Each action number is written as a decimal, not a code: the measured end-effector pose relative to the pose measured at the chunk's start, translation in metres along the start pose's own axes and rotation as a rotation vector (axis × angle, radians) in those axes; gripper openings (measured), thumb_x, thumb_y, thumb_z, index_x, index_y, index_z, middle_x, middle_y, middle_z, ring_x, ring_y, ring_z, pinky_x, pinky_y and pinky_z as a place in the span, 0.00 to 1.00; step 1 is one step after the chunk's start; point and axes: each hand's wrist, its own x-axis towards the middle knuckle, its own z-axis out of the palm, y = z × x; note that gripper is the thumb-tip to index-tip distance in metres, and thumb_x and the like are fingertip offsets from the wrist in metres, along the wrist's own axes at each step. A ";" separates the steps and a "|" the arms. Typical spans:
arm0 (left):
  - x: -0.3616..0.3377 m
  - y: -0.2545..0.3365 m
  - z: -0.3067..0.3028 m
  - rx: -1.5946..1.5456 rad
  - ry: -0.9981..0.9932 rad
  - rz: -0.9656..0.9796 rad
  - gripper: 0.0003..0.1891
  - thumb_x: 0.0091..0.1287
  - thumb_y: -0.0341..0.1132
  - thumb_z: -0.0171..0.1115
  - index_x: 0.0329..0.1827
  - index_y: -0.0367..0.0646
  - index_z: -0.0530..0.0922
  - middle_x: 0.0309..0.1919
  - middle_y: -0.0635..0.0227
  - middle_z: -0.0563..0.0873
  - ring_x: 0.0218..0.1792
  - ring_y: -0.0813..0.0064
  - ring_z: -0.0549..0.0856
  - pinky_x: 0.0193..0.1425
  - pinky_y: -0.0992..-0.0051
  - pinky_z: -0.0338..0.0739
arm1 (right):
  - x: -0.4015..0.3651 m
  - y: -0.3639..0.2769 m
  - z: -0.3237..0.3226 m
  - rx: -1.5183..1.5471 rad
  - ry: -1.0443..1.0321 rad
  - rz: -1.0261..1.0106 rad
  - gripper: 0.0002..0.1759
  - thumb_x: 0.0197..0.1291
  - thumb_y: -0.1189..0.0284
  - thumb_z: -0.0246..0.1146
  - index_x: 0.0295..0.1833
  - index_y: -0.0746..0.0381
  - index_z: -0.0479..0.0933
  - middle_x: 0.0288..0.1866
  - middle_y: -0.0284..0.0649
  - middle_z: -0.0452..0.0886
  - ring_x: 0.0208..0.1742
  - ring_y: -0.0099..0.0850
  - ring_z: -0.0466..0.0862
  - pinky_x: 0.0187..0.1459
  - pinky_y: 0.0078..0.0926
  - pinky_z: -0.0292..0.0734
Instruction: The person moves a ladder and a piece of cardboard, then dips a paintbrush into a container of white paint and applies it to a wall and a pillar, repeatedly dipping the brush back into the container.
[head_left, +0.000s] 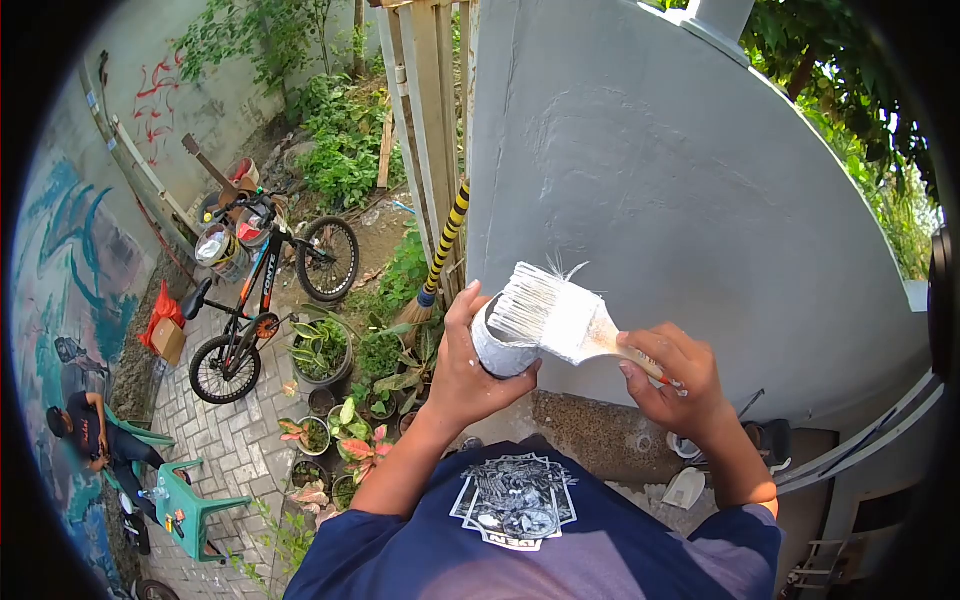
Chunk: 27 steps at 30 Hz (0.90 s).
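My left hand (466, 372) is wrapped round a small paint can (503, 356), its outside smeared with white. In my right hand (676, 376) is a paintbrush (577, 320), gripped by its wooden handle. White paint coats the bristles and the ferrule, and a few stray bristles stick up. The bristles lie across the can's mouth, so most of the inside is hidden. Just beyond both hands rises a grey wall (640, 190) with rough, patchy streaks on its surface.
To the left, a bicycle (262, 275) stands on brick paving near several potted plants (322, 350). A person (88, 430) sits by a green plastic table (203, 508). A broom with a yellow-and-black handle (450, 235) leans by the metal gate (425, 110).
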 end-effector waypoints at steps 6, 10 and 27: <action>0.000 0.005 0.003 0.002 0.018 -0.105 0.58 0.49 0.33 0.80 0.80 0.37 0.49 0.59 0.48 0.80 0.58 0.54 0.85 0.65 0.59 0.78 | -0.018 0.016 0.015 0.134 0.310 0.208 0.10 0.66 0.75 0.66 0.51 0.66 0.82 0.32 0.40 0.83 0.25 0.29 0.81 0.30 0.28 0.75; -0.004 0.000 0.005 -0.009 0.051 -0.149 0.56 0.49 0.32 0.80 0.79 0.36 0.51 0.58 0.48 0.81 0.58 0.56 0.84 0.65 0.60 0.78 | -0.042 0.035 0.025 0.383 0.252 0.741 0.09 0.73 0.72 0.61 0.47 0.68 0.81 0.27 0.31 0.77 0.25 0.18 0.71 0.28 0.23 0.67; -0.009 -0.003 0.006 -0.077 0.060 -0.234 0.55 0.48 0.32 0.80 0.78 0.37 0.53 0.59 0.51 0.79 0.59 0.60 0.82 0.66 0.61 0.76 | -0.003 0.039 -0.060 0.329 0.643 0.671 0.09 0.66 0.82 0.69 0.51 0.69 0.80 0.45 0.38 0.82 0.42 0.22 0.84 0.47 0.19 0.82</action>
